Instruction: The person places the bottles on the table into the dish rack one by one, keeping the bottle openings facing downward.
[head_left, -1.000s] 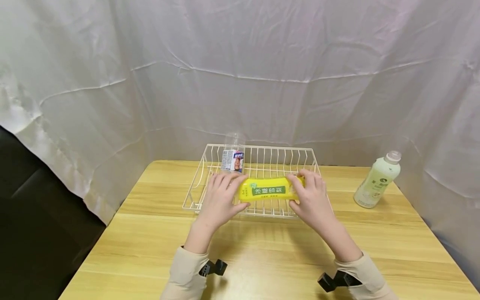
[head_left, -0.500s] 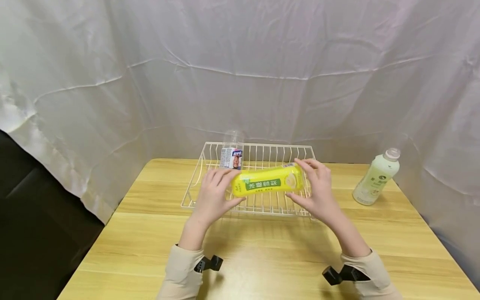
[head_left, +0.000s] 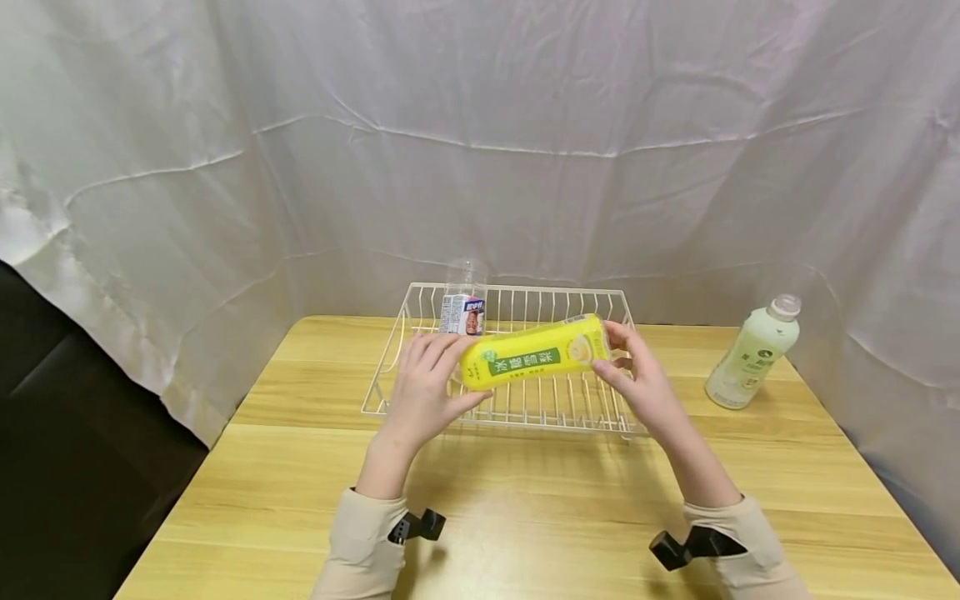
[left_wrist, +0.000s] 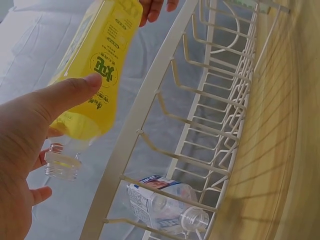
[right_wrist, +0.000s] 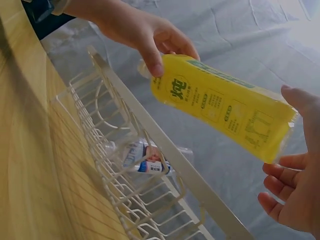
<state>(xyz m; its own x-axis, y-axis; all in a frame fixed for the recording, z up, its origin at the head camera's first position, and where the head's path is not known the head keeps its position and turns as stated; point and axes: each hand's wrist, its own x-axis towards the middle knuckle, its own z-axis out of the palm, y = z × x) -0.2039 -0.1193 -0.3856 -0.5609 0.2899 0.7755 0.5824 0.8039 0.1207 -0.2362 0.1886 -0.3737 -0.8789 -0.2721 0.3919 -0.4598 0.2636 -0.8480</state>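
A yellow-wrapped plastic drink bottle (head_left: 525, 354) with a green label panel lies nearly level above the wire rack, its base end slightly raised in the head view. My left hand (head_left: 423, 387) holds it at the shoulder, thumb on the near side and fingers behind. The uncapped clear neck (left_wrist: 62, 165) shows beside that palm in the left wrist view. At the base end, my right hand (head_left: 641, 379) pinches the bottle between thumb and fingers; the fingertips are partly hidden behind it. Inside the rack, a clear bottle (head_left: 463, 312) with a blue and white label leans at the back left.
The white wire rack (head_left: 555, 427) stands on the wooden table (head_left: 540, 517) under both hands. A pale green bottle (head_left: 753, 354) stands to the right of the rack. Grey curtains (head_left: 480, 150) hang behind the table, and a dark chair-like shape (head_left: 82, 433) is at the left.
The yellow bottle has shifted slightly left and its base end has tilted up. My right hand loosened, moved right, and took the base end again. My left hand kept its grip.
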